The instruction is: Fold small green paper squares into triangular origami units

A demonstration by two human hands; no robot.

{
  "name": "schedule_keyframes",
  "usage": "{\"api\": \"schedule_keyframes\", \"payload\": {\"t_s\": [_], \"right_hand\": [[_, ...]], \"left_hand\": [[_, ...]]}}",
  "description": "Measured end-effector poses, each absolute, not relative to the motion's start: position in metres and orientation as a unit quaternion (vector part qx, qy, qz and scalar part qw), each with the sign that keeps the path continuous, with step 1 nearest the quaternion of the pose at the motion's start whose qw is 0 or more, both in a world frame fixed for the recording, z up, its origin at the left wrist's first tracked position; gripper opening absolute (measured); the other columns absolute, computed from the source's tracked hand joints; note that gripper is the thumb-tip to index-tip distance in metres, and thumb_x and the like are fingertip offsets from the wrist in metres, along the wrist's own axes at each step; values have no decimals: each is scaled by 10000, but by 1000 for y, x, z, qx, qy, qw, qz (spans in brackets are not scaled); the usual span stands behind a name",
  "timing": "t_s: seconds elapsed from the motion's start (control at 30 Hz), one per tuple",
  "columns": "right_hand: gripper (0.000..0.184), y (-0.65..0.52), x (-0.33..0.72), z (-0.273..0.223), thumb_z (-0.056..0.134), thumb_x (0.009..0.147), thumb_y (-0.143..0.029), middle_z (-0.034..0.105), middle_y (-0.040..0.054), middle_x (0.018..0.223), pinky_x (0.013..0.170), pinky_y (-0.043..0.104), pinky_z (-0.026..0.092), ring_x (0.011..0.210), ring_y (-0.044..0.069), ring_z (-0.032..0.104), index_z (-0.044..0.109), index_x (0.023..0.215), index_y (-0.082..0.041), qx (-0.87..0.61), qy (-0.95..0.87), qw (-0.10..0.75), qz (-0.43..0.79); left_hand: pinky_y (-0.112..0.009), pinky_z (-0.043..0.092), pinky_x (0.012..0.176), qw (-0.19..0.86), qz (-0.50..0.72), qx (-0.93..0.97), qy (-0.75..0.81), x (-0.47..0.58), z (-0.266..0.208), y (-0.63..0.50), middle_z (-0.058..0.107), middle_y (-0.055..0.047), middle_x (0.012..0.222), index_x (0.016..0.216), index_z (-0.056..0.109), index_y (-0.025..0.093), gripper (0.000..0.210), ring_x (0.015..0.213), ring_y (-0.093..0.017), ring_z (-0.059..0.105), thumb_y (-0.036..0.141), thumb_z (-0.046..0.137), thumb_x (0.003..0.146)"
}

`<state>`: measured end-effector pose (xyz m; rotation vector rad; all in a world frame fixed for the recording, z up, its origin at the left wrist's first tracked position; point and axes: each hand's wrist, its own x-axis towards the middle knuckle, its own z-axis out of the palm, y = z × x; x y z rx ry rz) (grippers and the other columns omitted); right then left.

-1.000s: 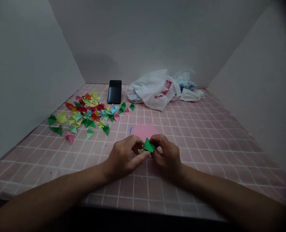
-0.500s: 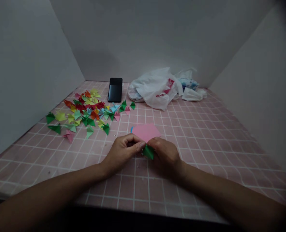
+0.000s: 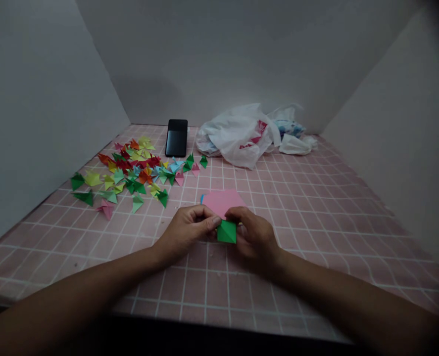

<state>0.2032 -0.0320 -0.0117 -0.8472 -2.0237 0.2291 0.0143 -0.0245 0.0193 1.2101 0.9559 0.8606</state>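
Between my two hands is a small green folded paper (image 3: 226, 232), now a flat square with a diagonal crease. My left hand (image 3: 189, 227) pinches its upper left corner with thumb and forefinger. On the other side, my right hand (image 3: 254, 235) is closed at the paper's right edge, its fingertips partly hidden behind it. Just beyond my hands lies pink paper (image 3: 224, 200), with a bit of blue paper (image 3: 202, 199) showing under its left edge.
Several small folded paper pieces (image 3: 145, 173) in many colours spread over the left of the checked tablecloth (image 3: 316, 212). At the back are a black phone (image 3: 176, 138) and white plastic bags (image 3: 241, 136). Pale walls rise on the left, right and back.
The green paper has gone from a triangle-like shape to a flat square facing me. My right hand has shifted slightly, its thumb lifting off the paper's top; my left hand stays nearly in place.
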Motion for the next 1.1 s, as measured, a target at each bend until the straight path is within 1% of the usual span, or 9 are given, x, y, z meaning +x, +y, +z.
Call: {"api": "schedule_keyframes", "payload": {"t_s": [0.07,0.17,0.27,0.37,0.5,0.7,0.9,1.03,1.1], "right_hand": [[230,-32,203,-12,482,819,-58,676,27,795,593,258,478,649,151,626,544,974,-216,-365,-806,445,137],[108,-31,203,-12,533,861,-111,645,-5,718,560,237,451,587,128,589,562,898,-208,-387,-781,440,216],[67,-30,203,-14,563,885,-143,624,-21,686,549,229,430,568,116,559,572,863,-206,-396,-760,441,267],[68,-29,203,-15,572,886,-143,621,-22,693,559,231,426,581,118,554,576,861,-206,-404,-749,450,272],[81,-29,203,-15,552,886,-133,612,-17,702,554,237,419,583,121,556,572,858,-206,-405,-754,456,246],[85,-29,203,-14,545,887,-134,613,-14,696,552,238,418,579,121,544,567,851,-208,-393,-769,458,212],[98,-28,203,-15,551,864,-112,608,-20,693,555,239,402,583,116,531,574,833,-202,-392,-756,455,261],[103,-28,204,-17,546,869,-107,643,-4,731,598,252,435,631,134,576,590,856,-199,-395,-738,456,303],[101,-28,205,-17,551,878,-113,657,1,741,608,253,445,646,139,591,596,849,-199,-398,-727,454,326]], "left_hand": [[-239,453,615,632,374,529,426,14,19,-24,594,7,645,701,642,137,249,607,-104,542,361,710,786],[-237,438,615,611,371,554,427,12,19,-23,585,12,650,717,635,142,246,615,-105,531,368,682,803],[-239,427,632,567,366,601,429,11,19,-22,580,11,655,730,641,140,249,639,-110,531,362,645,843],[-244,439,651,556,364,611,430,11,18,-21,608,5,688,793,667,136,223,662,-116,550,349,640,851],[-251,472,658,573,368,595,428,12,15,-21,655,-12,752,870,683,134,206,692,-128,589,332,683,815],[-248,476,654,550,379,618,415,11,14,-21,653,-10,721,825,689,133,163,663,-115,586,292,657,841],[-252,475,674,499,375,664,412,9,17,-20,669,-20,735,802,695,139,179,680,-121,600,279,614,879],[-243,468,646,506,378,650,422,9,16,-20,666,-8,727,912,705,144,173,665,-121,596,279,601,879],[-239,468,642,514,381,642,423,9,15,-19,669,-5,727,919,706,144,164,661,-119,596,271,621,860]]}}
